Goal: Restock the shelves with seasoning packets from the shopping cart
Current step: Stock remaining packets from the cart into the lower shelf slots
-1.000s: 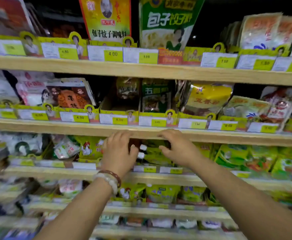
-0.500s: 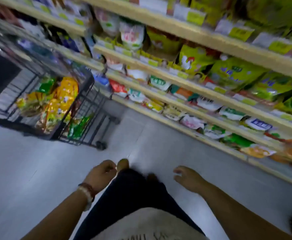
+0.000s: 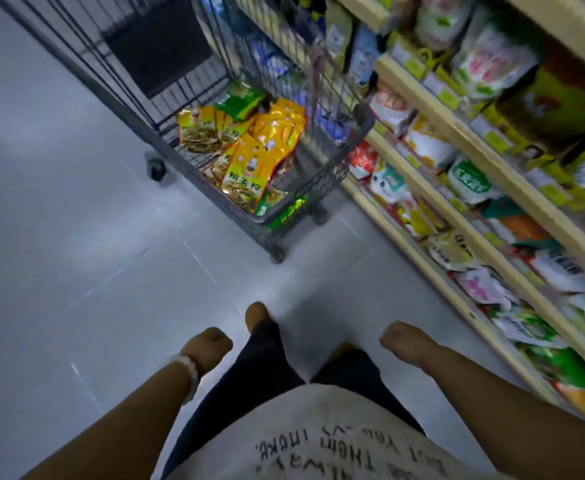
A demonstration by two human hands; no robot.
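Glossy grey floor [image 3: 76, 220]; wire shopping cart [image 3: 336, 157] holds shiny seasoning packets [image 3: 267, 143].

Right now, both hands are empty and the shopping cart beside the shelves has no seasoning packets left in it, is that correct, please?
Not quite: the head view shows the shopping cart beside the shelves holding yellow and green seasoning packets. Both the left hand and right hand are indeed empty.

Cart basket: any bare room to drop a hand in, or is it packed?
Bare wire floor at the shopping cart's far end, by the dark panel. Near end is crowded: yellow seasoning packets piled against the green ones. Shelves alongside look packed. Both hands, left and right, hold nothing.
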